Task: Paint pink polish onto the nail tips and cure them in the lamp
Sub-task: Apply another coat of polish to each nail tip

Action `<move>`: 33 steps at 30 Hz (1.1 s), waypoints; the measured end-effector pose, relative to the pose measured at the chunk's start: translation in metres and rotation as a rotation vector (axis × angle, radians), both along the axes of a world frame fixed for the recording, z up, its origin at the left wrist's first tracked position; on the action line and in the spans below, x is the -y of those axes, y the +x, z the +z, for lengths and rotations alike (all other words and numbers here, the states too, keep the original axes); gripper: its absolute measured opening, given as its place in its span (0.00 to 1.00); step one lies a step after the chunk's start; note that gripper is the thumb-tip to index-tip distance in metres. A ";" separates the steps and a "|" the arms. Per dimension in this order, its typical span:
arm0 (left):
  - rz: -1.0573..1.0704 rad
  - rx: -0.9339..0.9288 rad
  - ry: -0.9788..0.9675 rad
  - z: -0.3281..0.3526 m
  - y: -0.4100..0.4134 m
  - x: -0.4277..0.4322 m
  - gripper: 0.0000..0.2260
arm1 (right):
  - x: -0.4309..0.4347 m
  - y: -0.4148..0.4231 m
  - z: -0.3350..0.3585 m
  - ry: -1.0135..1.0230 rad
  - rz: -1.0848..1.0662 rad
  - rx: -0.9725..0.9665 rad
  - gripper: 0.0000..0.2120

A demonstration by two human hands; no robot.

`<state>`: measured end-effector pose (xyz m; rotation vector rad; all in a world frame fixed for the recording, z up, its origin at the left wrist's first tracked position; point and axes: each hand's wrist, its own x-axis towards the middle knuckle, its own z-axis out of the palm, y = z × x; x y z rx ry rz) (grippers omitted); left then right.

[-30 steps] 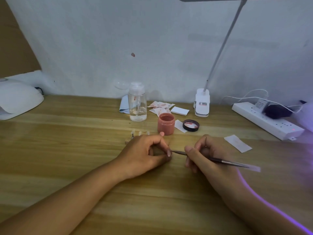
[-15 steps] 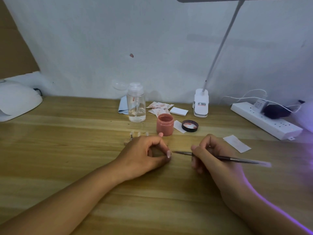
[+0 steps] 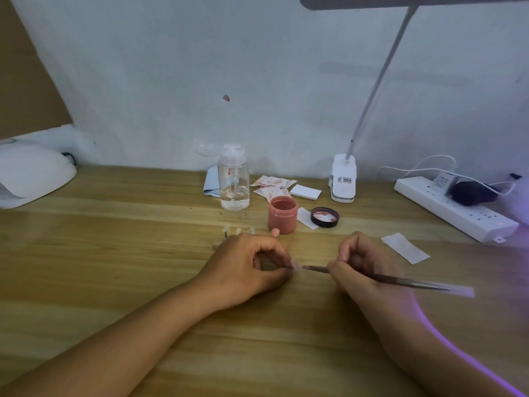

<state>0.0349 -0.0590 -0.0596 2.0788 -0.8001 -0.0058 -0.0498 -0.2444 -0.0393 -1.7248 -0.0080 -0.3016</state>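
Painting is the step in hand. The left hand [image 3: 246,267] is resting on the surface [image 3: 114,253] and pinching a small nail tip [image 3: 294,265] between thumb and forefinger, its grip closed tight on that piece. The right hand [image 3: 363,270] is holding a thin brush [image 3: 415,283] pen-fashion, its grip closed round the shaft. The bristle end is lying just beside the nail tip; contact cannot be confirmed. The open jar of pink polish [image 3: 282,214] is standing just behind the hands, with its lid [image 3: 324,216] beside it. One pink-coated tip [image 3: 275,232] is lying at the jar's foot. The curing lamp [image 3: 31,173] is sitting well apart at far left. In my judgement, the next move is calling for a light, steady stroke along the tip without flooding its edges.
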 end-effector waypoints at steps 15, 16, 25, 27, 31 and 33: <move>0.027 -0.016 0.006 0.000 -0.001 0.000 0.08 | -0.003 0.000 -0.001 -0.071 0.054 0.009 0.08; 0.021 -0.022 -0.002 0.000 0.000 0.000 0.08 | -0.001 0.001 -0.002 -0.094 0.026 0.006 0.08; 0.003 0.013 0.015 0.000 0.000 0.000 0.10 | -0.001 -0.002 0.001 -0.065 0.027 0.019 0.08; 0.007 0.013 0.012 0.000 0.000 0.000 0.09 | 0.002 0.001 -0.002 -0.083 -0.040 -0.003 0.08; -0.005 0.029 0.004 0.000 -0.002 -0.001 0.08 | 0.003 0.000 -0.002 0.062 -0.076 0.034 0.09; -0.032 0.031 -0.008 0.001 -0.003 0.000 0.07 | 0.001 -0.001 0.000 0.114 -0.077 0.077 0.09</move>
